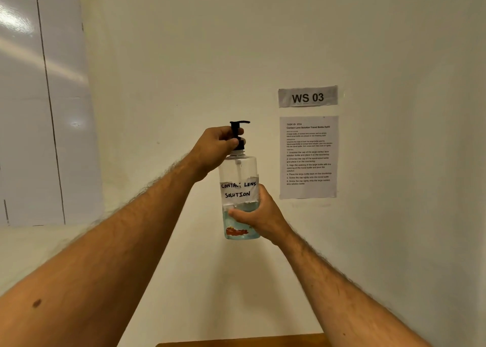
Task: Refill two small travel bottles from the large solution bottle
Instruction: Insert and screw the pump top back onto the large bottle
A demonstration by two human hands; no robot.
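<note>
Against the cream wall (184, 57), above the counter (242, 342), the large solution bottle (238, 170) is held upright: left hand (213, 149) grip encloses the black pump cap (238, 133); right hand (256, 216) grip wraps the lower body.

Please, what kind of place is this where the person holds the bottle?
Probably a numbered workstation in a data-collection or training room, not a home bathroom. A "WS 03" sign and a printed task sheet with numbered steps hang on the wall, and a ruled whiteboard is on the left.
</note>
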